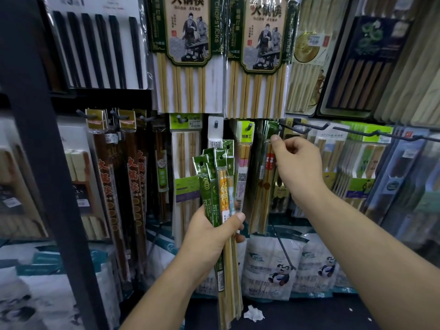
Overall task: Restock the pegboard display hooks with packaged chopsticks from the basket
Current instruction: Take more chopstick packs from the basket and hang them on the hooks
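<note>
Left hand [212, 232] is gripping a fan of chopstick packs [215, 172], fingers wrapped round the lower middle and thumb clamping across the front. The green headers are pointing up with the punched holes exposed, probably so the next pack can be pulled off the top ready to thread. Right hand [297, 163] is reaching up to the black hook [300, 126], thumb and curled fingers pinching the top of a green-header pack [270, 134] right at the hook tip. Gripping near the hole makes sense, since it gives the most control for lining the hole up with the wire. I can't tell if the hole is already over the tip; the hand is hiding that spot. That pack is hanging against the others in the same column. The long hook [352, 131] to the right is looking bare along its front length, so it's a likely next target. The basket isn't in view. I'm judging the task as mid-way, with several packs in hand.
</note>
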The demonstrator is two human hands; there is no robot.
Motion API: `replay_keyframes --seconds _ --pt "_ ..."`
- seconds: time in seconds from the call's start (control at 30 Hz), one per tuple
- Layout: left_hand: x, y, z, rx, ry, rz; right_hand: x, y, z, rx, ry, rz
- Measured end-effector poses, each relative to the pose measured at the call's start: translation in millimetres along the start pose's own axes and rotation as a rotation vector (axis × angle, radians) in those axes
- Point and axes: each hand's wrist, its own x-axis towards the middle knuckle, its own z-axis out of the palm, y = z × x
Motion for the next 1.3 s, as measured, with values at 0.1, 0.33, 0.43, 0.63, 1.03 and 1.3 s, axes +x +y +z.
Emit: replay_keyframes --seconds 0.1,0.33,0.43,0.63,1.03,1.3 --pt "-0.6 0.9 -1.1 -0.031 -0.015 0.012 -12.6 -1.5 -0.2 0.010 0.042 0.030" --pt "-1.2 -1.5 1.9 -0.087 -0.064 0.005 -42.9 -20.1 5.6 0.117 -0.394 0.003" --pt "-2.3 -0.7 2.4 -0.099 -0.082 0.017 -45.6 -21.0 8.2 0.163 -0.410 0.005" --pt "-4.0 -0.1 3.4 -0.131 -0.072 0.009 -45.5 -21.1 6.2 0.217 -0.466 0.105" --pt "-0.6 -2.8 0.2 -0.090 -0.027 -0.010 -36.2 -23.8 -3.8 0.345 -0.168 0.066" --pt "-0.7 -3.4 0.4 -0.114 -0.042 -0.006 -23.2 -25.1 -9.0 0.354 -0.083 0.048"
